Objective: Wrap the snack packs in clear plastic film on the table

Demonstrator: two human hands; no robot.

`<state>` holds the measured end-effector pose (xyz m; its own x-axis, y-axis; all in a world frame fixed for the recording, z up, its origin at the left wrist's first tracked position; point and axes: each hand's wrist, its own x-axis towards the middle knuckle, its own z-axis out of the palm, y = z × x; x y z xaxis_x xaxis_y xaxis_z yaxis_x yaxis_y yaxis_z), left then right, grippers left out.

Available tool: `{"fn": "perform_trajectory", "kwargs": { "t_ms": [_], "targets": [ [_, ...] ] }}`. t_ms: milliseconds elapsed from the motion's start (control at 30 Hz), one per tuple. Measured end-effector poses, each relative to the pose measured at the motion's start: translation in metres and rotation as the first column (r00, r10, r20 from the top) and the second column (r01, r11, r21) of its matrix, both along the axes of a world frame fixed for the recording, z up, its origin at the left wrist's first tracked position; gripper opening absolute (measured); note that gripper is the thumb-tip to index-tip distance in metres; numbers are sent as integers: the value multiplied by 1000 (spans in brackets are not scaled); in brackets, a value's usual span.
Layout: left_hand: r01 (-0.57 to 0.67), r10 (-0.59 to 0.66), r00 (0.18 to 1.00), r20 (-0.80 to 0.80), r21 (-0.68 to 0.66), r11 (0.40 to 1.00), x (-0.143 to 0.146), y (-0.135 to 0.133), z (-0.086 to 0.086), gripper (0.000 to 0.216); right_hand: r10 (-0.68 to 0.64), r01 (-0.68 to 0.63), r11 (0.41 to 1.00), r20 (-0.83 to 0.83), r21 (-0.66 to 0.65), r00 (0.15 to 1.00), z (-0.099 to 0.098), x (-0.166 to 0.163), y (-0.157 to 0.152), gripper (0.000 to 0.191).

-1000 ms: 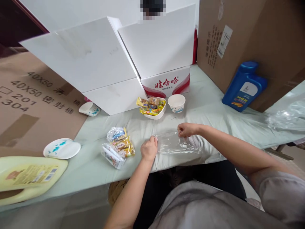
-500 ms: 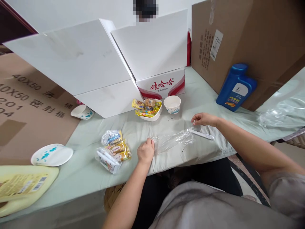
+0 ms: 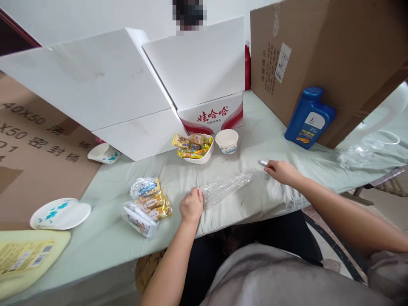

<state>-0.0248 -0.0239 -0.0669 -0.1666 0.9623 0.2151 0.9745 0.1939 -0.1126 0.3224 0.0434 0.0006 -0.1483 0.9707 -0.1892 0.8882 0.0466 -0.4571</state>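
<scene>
My left hand [image 3: 191,205] is closed on the near-left end of a crumpled clear plastic bag [image 3: 228,187] lying on the cloth-covered table. My right hand [image 3: 282,172] grips a slim white tool [image 3: 262,162] that looks like a utility knife. Its tip points left, just past the bag's far end; the rest is hidden in the fingers. Left of my left hand lie several wrapped snacks [image 3: 153,204]. Beyond the bag stand a white bowl of packaged snacks [image 3: 200,160] and a white paper cup [image 3: 226,142].
White cartons [image 3: 204,59] stand at the back, and a large brown box [image 3: 318,55] rises at the right behind a blue bottle [image 3: 309,121]. A tipped paper cup [image 3: 103,153], paper bowls [image 3: 60,212] and a yellow jug [image 3: 28,259] are on the left.
My right hand has picked up the slim white tool from the table and turned its tip leftward. My left hand keeps hold of the bag. The view has shifted slightly.
</scene>
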Motion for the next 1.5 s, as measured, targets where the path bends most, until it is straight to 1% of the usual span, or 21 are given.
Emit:
{"fn": "perform_trajectory", "kwargs": {
  "t_ms": [33,100,167,200,267,300,367,467,533,600,700,800,867,933,1000,1100,1167,1267,1333,1400,1500],
  "targets": [
    [-4,4,1000,-1,2,1000,0,0,-1,41,29,-27,994,-12,107,1000,0,-2,-3,25],
    [-5,5,1000,-1,2,1000,0,0,-1,40,169,-140,951,-85,274,982,-2,-12,-10,30],
    [0,0,1000,-1,4,1000,0,0,-2,40,292,-232,900,-115,368,949,-7,-26,-17,42],
    [2,-2,1000,-2,6,1000,-1,0,-2,40,312,-244,892,-128,380,941,-10,-33,-19,53],
    [1,-1,1000,-1,5,1000,-1,0,-2,40,305,-220,910,-209,351,929,-15,-47,-23,72],
    [-2,2,1000,0,4,1000,-1,0,-2,39,305,-208,920,-274,334,912,-17,-52,-25,74],
    [-1,1,1000,8,-1,1000,-1,-1,-2,39,346,-222,919,-398,327,849,-20,-57,-30,63],
    [-18,18,1000,22,-5,1000,-1,-2,-2,39,426,-297,898,-478,323,768,-24,-54,-42,35],
    [-35,35,999,29,-3,999,-1,-2,-1,40,424,-322,903,-478,283,769,-28,-46,-51,27],
    [-41,41,998,43,5,999,-1,-3,-1,40,377,-302,925,-470,230,798,-33,-38,-57,26],
    [-47,44,996,83,40,998,-2,-4,-1,38,229,-175,972,-482,155,846,-36,-32,-60,33],
    [-56,40,989,141,112,992,-3,-6,0,35,90,-54,994,-425,97,900,-32,-36,-59,38],
    [-60,27,979,204,159,985,-5,-8,1,32,72,-61,997,-291,49,954,-27,-42,-59,42],
    [-63,0,952,305,196,979,-8,-11,4,29,130,-131,991,-126,4,983,-24,-48,-59,47],
    [-59,-36,900,435,202,978,-11,-14,9,26,234,-234,972,-9,0,972,-25,-50,-61,46],
    [-22,-49,820,570,117,993,-16,-19,19,23,350,-352,932,42,82,936,-26,-48,-66,27],
    [32,-40,817,576,24,999,-19,-23,26,21,373,-372,914,23,163,927,-25,-45,-69,17],
    [106,-104,838,536,26,994,-20,-29,34,19,387,-340,888,-104,311,916,-20,-40,-73,16],
    [133,-153,813,562,76,988,-19,-31,35,21,383,-287,896,-261,340,886,-18,-40,-73,13],
    [133,-138,748,649,56,989,-15,-30,34,23,297,-206,948,-445,243,845,-21,-43,-71,10],
    [80,-47,669,742,-10,997,-9,-26,28,23,26,-72,997,-662,-42,749,-32,-48,-63,9]
  ]
}}
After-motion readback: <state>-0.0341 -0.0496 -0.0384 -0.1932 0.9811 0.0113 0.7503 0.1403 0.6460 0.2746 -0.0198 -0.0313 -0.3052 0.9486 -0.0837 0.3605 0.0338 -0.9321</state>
